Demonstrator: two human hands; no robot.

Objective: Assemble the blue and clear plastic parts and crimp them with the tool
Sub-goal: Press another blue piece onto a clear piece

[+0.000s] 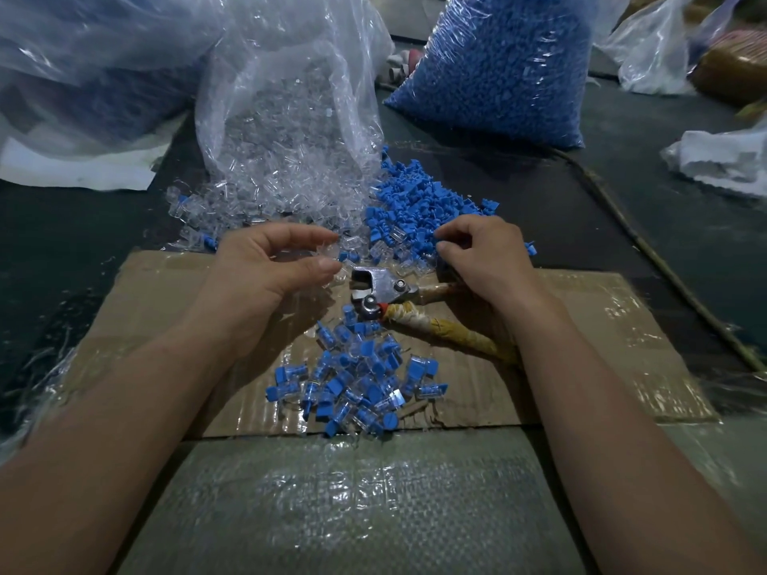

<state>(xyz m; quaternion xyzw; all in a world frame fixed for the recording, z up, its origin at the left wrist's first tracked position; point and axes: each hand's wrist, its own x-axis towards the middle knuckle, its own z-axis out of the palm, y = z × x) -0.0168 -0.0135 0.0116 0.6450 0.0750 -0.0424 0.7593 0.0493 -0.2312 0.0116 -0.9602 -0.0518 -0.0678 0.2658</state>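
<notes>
Nearest us, joined pieces [357,383] lie heaped on the cardboard [581,325]. Beyond, the crimping tool [382,286] points its head left, its handles running near-right under our right hand [485,259], which curls at the loose blue parts [415,201]. Our left hand [265,267] curves over the clear parts [265,201]. We cannot tell whether either grips anything. Farther off, the open bag [290,76] holds clear parts and the second bag [498,64] blue ones.
</notes>
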